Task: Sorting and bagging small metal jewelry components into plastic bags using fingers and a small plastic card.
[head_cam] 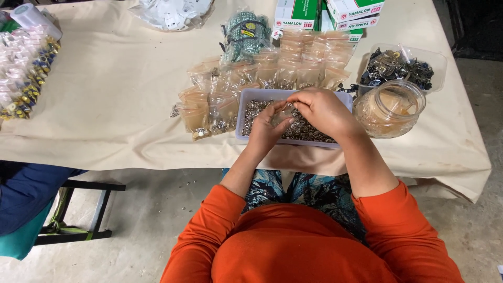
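Meeting over a shallow pale lilac tray [251,97], both hands work at a small clear plastic bag [282,112] held between them. The left hand [266,131] pinches the bag's near side with thumb and fingers, while the right hand [326,111] curls over its far edge, fingertips closed on the film; the bag itself is thin, see-through and mostly hidden by the fingers, so what it holds cannot be made out. Beneath the hands the tray is filled with a heap of tiny silvery metal rings or snaps, dull grey and loosely piled, and it sits near the front edge of a table covered in a cream cloth [126,94]. Just left of the tray and behind it lie many small filled bags [220,99], translucent with a beige tint, spread in overlapping rows. To the right stands a round glass jar [390,110] with pale contents, touching or almost touching the tray's right end, and farther back a clear tub of dark metal pieces [401,67]. Green and white boxes [327,15] rest at the far edge, with a bundle of green beaded items [245,34] to their left. Well apart on the far left, more packets with blue and gold parts [26,73] lie in rows. The person wears orange sleeves [209,230].
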